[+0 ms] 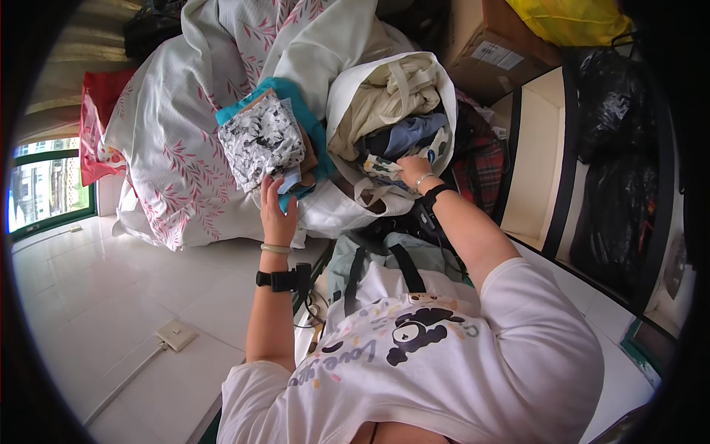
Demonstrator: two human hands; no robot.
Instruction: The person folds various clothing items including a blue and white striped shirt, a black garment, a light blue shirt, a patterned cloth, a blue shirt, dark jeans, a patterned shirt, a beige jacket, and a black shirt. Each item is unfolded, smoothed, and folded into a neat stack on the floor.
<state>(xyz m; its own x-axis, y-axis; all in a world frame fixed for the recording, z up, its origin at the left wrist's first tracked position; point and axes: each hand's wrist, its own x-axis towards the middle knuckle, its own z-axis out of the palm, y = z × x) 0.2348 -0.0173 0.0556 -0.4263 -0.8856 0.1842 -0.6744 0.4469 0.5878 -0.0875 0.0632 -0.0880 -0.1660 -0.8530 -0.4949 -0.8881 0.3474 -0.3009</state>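
My left hand (277, 213) rests its fingertips at the near edge of a folded black-and-white patterned cloth (263, 141), its fingers apart. That cloth tops a small stack with brown and teal fabric (310, 119), lying on a white cover with pink leaf sprigs (161, 161). At the right, my right hand (415, 169) reaches into an upright white fabric bag (339, 102), its fingers closed on a white cloth with a dark green pattern (381, 166). Cream fabric (363, 114) and a blue garment (413, 133) also fill the bag.
A cardboard box (499, 50) stands behind the bag, near a yellow bag (577, 19). Cream shelving with dark edges (535, 161) and black plastic bags (615, 205) are on the right. A red bag (102, 122) hangs by the left window. A grey-green bag (344, 261) lies close to my body.
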